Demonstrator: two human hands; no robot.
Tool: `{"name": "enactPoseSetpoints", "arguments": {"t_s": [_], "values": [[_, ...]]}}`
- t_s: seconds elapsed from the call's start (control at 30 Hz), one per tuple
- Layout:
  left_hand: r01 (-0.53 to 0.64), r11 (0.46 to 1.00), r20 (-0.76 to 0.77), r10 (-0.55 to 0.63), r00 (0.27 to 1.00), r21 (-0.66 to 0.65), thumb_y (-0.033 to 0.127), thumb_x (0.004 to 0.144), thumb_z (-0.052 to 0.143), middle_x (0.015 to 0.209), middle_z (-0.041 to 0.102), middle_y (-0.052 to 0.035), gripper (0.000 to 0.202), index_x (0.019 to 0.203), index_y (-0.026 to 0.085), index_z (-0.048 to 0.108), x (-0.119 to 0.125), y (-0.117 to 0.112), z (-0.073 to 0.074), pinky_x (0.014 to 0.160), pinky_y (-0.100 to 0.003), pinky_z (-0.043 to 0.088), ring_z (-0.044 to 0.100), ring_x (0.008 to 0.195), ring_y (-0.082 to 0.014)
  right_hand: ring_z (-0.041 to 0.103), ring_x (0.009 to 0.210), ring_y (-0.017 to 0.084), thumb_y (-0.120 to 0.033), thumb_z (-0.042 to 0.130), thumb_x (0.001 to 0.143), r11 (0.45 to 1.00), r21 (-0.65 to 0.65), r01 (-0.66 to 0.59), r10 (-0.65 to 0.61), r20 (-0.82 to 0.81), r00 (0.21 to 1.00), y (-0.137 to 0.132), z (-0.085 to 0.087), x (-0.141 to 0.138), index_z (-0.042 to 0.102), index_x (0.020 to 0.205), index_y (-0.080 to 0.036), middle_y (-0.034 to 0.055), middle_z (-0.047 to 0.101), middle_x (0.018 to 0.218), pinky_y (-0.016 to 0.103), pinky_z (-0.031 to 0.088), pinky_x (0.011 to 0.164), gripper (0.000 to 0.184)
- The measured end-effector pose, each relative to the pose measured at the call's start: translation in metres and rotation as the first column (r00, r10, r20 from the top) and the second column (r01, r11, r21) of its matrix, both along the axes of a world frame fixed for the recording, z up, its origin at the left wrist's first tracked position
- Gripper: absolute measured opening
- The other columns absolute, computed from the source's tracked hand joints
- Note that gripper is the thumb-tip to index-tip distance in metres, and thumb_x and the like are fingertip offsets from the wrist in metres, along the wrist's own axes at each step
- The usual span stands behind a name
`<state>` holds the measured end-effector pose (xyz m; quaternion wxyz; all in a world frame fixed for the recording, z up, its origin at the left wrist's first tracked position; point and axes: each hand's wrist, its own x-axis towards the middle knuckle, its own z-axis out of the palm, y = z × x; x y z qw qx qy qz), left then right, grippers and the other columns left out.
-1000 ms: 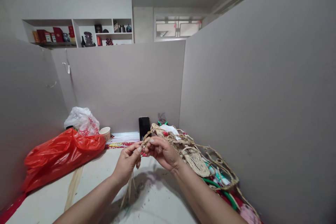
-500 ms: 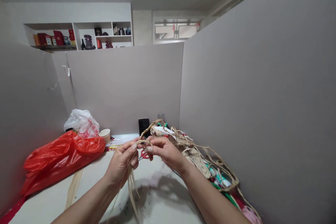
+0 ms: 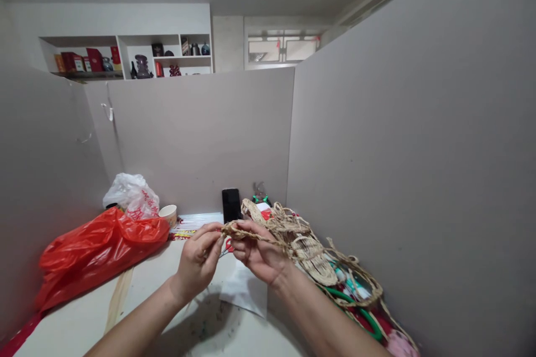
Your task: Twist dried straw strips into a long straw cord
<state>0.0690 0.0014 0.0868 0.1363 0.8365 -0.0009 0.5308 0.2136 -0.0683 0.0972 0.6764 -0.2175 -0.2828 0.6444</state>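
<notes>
and here we are, just nearer than the black phone [image 3: 231,204]: the left hand [image 3: 201,254] pinches one end of the braided cord [image 3: 256,236] in its fingertips, while the right hand [image 3: 260,254] grips it close by, thumb and fingers closed around it. the cord's long axis runs sideways, rightward from below the phone and sloping gently down across the right palm. coiled straw braid [image 3: 316,261] sits right of the phone, the red bag [image 3: 100,248] left of it, and white paper [image 3: 245,293] lies nearer than it.
</notes>
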Motion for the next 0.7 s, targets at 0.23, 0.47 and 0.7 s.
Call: {"name": "enactPoseSetpoints", "arguments": {"t_s": [0.23,0.47,0.7], "values": [[-0.052,0.995,-0.113,0.042,0.993,-0.087,0.01,0.084,0.048,0.095,0.061,-0.0079,0.012,0.084,0.016,0.059,0.0,0.01,-0.001,0.081,-0.026,0.044,0.057,0.092,-0.0146,0.053,0.055,0.009,-0.023,0.061,0.073,0.996,0.079,0.029,-0.033,0.052,0.998,0.006,-0.013,0.005,0.067,0.084,-0.012,0.0026,0.061,0.067,0.018,0.039,0.049,0.017],[-0.013,0.968,-0.343,-0.076,0.936,-0.251,0.012,0.085,0.044,0.085,0.062,-0.0049,0.021,0.074,0.016,0.06,-0.001,0.009,0.008,0.08,-0.026,0.042,0.056,0.086,-0.0147,0.051,0.05,0.008,-0.03,0.073,0.069,0.977,0.171,0.124,-0.17,0.282,0.944,0.017,-0.031,0.006,0.069,0.095,-0.013,0.0022,0.061,0.066,0.019,0.038,0.044,0.031],[0.035,0.933,-0.453,-0.206,0.867,-0.357,0.011,0.084,0.039,0.083,0.063,-0.0028,0.028,0.077,0.017,0.065,0.001,0.005,0.008,0.078,-0.026,0.039,0.055,0.08,-0.0146,0.042,0.04,0.007,-0.033,0.071,0.069,0.964,0.245,0.105,-0.246,0.668,0.702,0.017,-0.029,0.016,0.066,0.083,-0.014,-0.0041,0.052,0.051,0.019,0.032,0.037,0.025]]}}
